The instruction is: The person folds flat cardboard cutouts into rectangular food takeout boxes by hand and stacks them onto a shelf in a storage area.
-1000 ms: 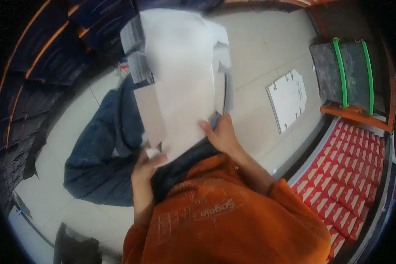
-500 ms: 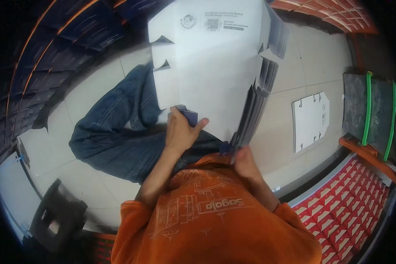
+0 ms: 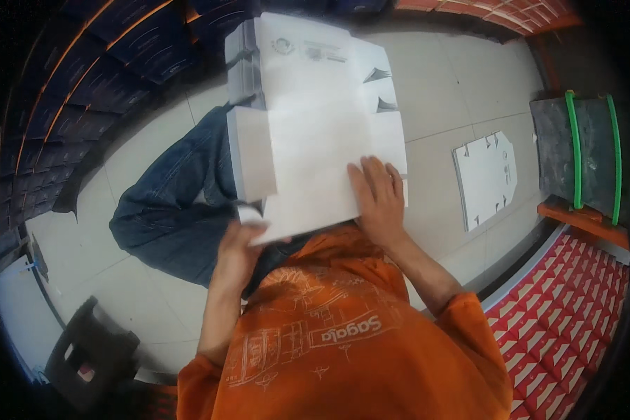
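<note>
A stack of white die-cut cardboard box blanks (image 3: pixel 315 133) lies tilted across my lap, with slotted flaps along both sides. My left hand (image 3: pixel 236 252) closes around its near left corner, the thumb on top and slightly blurred. Under that hand the lower fingers are partly hidden. My right hand (image 3: pixel 381 196) rests on the near right part of the top blank, fingers stretched out. Small printed marks show at the blank's far end. Flaps on the left edge are bent up and show several layers.
More white box blanks (image 3: pixel 484 180) lie on the tiled floor at right. Beyond stands a dark panel with green straps (image 3: pixel 575 150). Red patterned boxes (image 3: pixel 567 315) fill the lower right, dark blue boxes (image 3: pixel 133 56) the upper left. A black plastic stool (image 3: pixel 94 350) stands at lower left.
The stack has turned and come down onto my lap. My right hand has moved from its near right edge onto its top face; my left hand has shifted to the near left corner.
</note>
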The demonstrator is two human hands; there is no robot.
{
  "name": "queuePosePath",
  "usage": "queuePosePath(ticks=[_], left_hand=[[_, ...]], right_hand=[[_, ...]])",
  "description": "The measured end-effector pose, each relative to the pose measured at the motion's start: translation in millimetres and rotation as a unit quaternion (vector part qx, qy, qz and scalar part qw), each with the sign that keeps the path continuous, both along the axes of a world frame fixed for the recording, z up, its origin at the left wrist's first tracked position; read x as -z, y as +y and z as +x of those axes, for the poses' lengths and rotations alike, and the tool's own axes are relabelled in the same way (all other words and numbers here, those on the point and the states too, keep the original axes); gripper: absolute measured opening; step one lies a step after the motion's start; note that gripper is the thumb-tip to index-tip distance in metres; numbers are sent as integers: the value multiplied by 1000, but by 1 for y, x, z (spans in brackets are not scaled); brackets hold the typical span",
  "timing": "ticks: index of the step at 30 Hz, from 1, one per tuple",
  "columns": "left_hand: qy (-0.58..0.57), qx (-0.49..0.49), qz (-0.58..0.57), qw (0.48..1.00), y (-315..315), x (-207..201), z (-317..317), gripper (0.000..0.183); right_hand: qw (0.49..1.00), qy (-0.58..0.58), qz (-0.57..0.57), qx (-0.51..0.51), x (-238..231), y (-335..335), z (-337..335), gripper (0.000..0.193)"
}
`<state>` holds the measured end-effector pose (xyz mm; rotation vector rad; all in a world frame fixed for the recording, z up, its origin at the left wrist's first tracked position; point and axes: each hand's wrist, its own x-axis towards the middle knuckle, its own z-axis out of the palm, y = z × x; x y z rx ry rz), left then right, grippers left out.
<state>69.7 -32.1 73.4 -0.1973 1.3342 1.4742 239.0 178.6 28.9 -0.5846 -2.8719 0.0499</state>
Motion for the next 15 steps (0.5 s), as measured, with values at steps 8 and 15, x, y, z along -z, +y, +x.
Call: queuePosePath(ticks=[8,15], left_hand=[[735,377,-119,551,37,-93,45,63],[828,417,-140,348,24,37,40,43]], right_hand=[[988,32,11,-152,-29,-1,17,46],[994,-18,20,-106,-30,-11,33,45]])
